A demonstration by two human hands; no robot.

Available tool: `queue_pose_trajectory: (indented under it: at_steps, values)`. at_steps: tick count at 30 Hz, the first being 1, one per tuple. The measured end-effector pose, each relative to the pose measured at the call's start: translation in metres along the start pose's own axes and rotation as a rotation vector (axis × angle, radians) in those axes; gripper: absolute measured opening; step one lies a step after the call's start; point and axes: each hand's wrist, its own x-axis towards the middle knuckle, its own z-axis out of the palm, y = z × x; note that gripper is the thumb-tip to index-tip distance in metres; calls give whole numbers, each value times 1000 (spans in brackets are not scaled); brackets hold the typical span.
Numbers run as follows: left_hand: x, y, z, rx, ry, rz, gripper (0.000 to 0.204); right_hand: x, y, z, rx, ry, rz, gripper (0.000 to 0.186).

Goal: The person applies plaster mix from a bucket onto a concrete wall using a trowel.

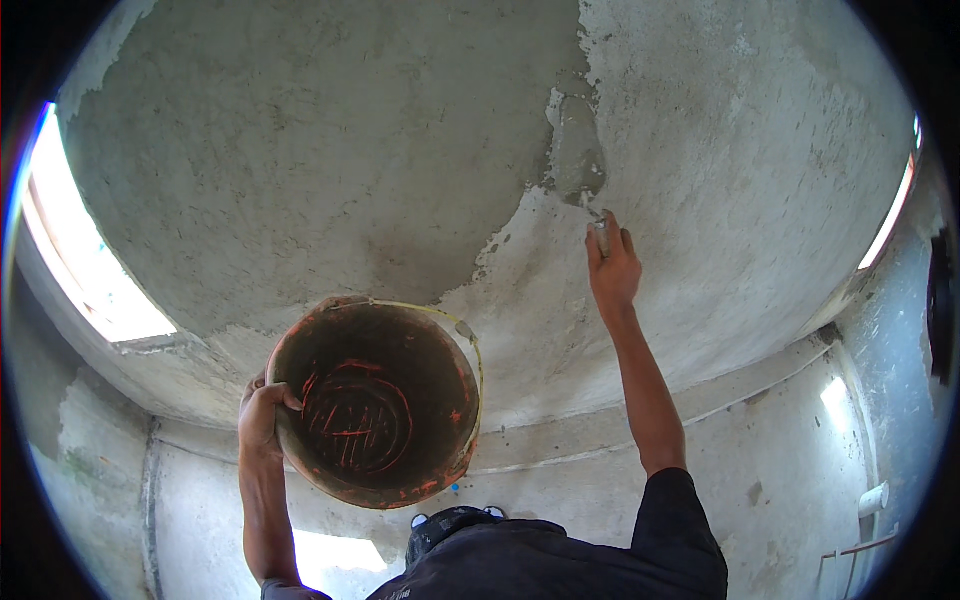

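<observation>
My left hand (262, 412) grips the left rim of a round bucket (372, 490), thumb over the edge. The bucket tilts so its inside shows: dark, smeared with grey residue, orange scratches on the bottom. Its thin yellowish wire handle (478, 360) hangs along the right side. At arm's length, my right hand (615, 268) is closed around the handle of a trowel (578, 155). The trowel's grey blade seems to lie against the wall, at the ragged edge of a darker, damp-looking plaster patch (330, 150); mortar colour makes its outline hard to tell.
Paler rough wall (740, 180) continues to the right of the patch. Bright openings stand at the left (90, 240) and far right (888, 215). A ledge (560, 440) runs along the wall's base. A white pipe end (873, 499) sticks out at lower right.
</observation>
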Motion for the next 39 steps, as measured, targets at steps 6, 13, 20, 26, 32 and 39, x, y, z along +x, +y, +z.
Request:
queue_pose_trajectory:
  at_steps: [6,13,20,26,32,39]
  values:
    - [1,-5,7,-33,-6,-7,40,-16,12,5,317,-106,10,34]
    - [-1,-2,2,6,-7,-17,44,-28,19,-25,543,-441,88,30]
    - [2,-5,1,50,-18,-14,49,-25,51,-3,311,-81,-22,34]
    - [5,-11,-3,29,-33,-50,46,-61,68,37,-21,-98,-216,39]
    - [9,-18,-15,33,-55,-58,55,-88,50,22,286,-308,-184,33]
    - [10,-19,-17,40,-48,-74,58,-63,49,1,917,-503,475,19]
